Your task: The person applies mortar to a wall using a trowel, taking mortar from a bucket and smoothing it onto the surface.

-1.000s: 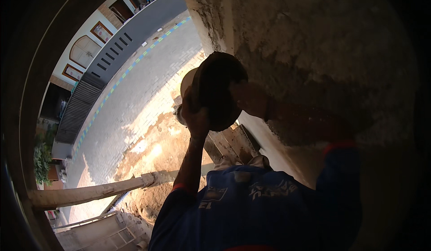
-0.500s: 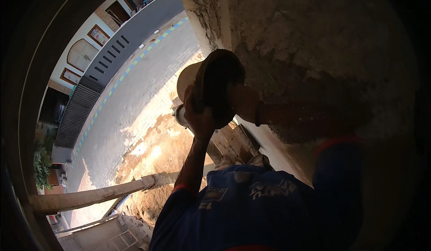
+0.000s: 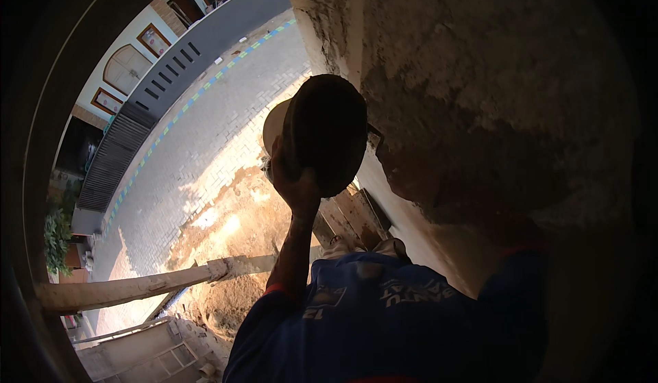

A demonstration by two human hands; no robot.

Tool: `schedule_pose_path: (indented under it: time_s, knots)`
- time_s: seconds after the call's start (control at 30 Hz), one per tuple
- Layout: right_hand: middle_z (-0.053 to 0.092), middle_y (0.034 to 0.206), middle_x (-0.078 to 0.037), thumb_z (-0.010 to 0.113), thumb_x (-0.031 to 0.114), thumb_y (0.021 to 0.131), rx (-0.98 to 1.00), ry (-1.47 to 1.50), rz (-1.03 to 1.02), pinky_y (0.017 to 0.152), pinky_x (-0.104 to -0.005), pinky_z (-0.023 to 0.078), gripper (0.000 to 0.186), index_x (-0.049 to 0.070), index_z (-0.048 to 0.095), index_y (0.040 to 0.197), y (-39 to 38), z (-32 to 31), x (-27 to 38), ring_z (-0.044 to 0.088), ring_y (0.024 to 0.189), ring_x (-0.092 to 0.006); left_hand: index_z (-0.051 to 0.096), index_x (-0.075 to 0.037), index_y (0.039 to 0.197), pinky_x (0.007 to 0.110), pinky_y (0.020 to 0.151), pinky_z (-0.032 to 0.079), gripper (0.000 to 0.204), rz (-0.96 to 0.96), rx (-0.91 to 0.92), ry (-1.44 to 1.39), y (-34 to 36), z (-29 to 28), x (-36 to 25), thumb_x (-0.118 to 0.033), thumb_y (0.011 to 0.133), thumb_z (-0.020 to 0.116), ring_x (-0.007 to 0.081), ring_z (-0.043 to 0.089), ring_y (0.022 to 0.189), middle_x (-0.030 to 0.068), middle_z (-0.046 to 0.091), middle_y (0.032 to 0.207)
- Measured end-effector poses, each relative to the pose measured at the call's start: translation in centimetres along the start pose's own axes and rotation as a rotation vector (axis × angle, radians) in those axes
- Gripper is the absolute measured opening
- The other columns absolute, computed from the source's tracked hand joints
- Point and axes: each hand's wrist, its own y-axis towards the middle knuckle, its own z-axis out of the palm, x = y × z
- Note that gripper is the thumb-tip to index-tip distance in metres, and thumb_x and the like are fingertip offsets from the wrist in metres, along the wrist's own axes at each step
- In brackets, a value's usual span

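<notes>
My left hand (image 3: 295,184) is closed on the side of a bucket (image 3: 274,126), with its arm reaching up from below. The pale outside of the bucket faces left; its round mouth is tipped toward me, and the inside is too dark to make out. To the right, my right hand (image 3: 406,174) is a dim shape in front of the rough wall (image 3: 480,40). A small dark edge (image 3: 375,137) of some tool shows between that hand and the bucket. Its fingers barely show in the shadow. Darker, wet-looking plaster (image 3: 466,129) covers part of the wall.
Wooden planks (image 3: 346,218) lie below, with my feet (image 3: 391,247) on them. A pale pole (image 3: 137,294) crosses at the lower left. Far below are sandy ground (image 3: 226,246) and a paved lane (image 3: 199,129). A grey fence (image 3: 164,81) and a house stand beyond.
My right hand has moved from the bucket's mouth to the right, toward the wall. The bucket stays in my left hand, shifted slightly left in view.
</notes>
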Motion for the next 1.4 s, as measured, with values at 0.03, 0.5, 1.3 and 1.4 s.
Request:
schedule_pose_path:
  time_s: [0.03, 0.5, 1.3, 1.4]
  knots:
    - [0.058, 0.079, -0.017, 0.054, 0.012, 0.079, 0.012, -0.806, -0.283, 0.057, -0.0373, 0.05, 0.043, -0.013, 0.047, 0.113, 0.2, 1.3, -1.0, 0.06, 0.067, -0.0278, 0.044, 0.006, 0.129, 0.039, 0.11, 0.027, 0.07, -0.006, 0.005, -0.027, 0.0, 0.1, 0.0, 0.003, 0.06, 0.046, 0.0296, 0.039, 0.131, 0.0195, 0.045, 0.136]
    - [0.055, 0.084, -0.012, 0.057, 0.015, 0.078, -0.077, -1.283, 0.01, 0.07, -0.0403, 0.048, 0.018, 0.005, 0.056, 0.093, 6.7, -0.4, 10.6, 0.057, 0.081, -0.0258, 0.044, 0.007, 0.131, 0.039, 0.11, 0.029, 0.068, 0.061, 0.256, -0.214, 1.3, -0.7, -2.0, 0.003, 0.063, 0.052, 0.0279, 0.04, 0.131, 0.0192, 0.047, 0.136]
    - [0.062, 0.093, -0.014, 0.056, 0.018, 0.084, 0.016, -0.687, -0.059, 0.078, -0.0441, 0.049, 0.025, 0.006, 0.059, 0.106, 7.5, -1.2, 1.0, 0.06, 0.085, -0.0319, 0.046, 0.003, 0.131, 0.041, 0.111, 0.028, 0.065, 0.148, 0.313, -0.13, 3.3, -3.8, -4.0, -0.004, 0.068, 0.059, 0.0289, 0.038, 0.132, 0.0178, 0.045, 0.138]
    - [0.062, 0.096, -0.012, 0.057, 0.021, 0.085, 0.088, -0.395, 0.186, 0.084, -0.0423, 0.048, 0.025, 0.006, 0.06, 0.105, 4.9, -1.8, -1.5, 0.059, 0.093, -0.0307, 0.047, 0.003, 0.13, 0.04, 0.11, 0.029, 0.067, 0.111, 0.364, -0.086, 3.2, -1.3, -4.3, 0.002, 0.063, 0.053, 0.0278, 0.04, 0.131, 0.0167, 0.047, 0.136]
